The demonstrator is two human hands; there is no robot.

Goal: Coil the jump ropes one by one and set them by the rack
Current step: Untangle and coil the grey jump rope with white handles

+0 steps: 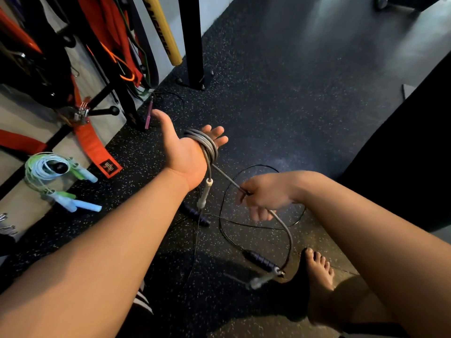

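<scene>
Turns of grey rope (207, 145) circle the left grip (185, 152) at mid-frame, which lies open, palm up, serving as a spool. The right grip (266, 193) pinches the free length, pulling it taut so the turns sit snug. One white handle (206, 191) hangs below the wrist as anchor. Finished coils (48, 167) lie at the left by the rack (191, 45).

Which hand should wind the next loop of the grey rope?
Probably the right hand: it grips the loose part of the grey rope. The left hand is spread open with the coils wound round it, so it works as the spool.
</scene>
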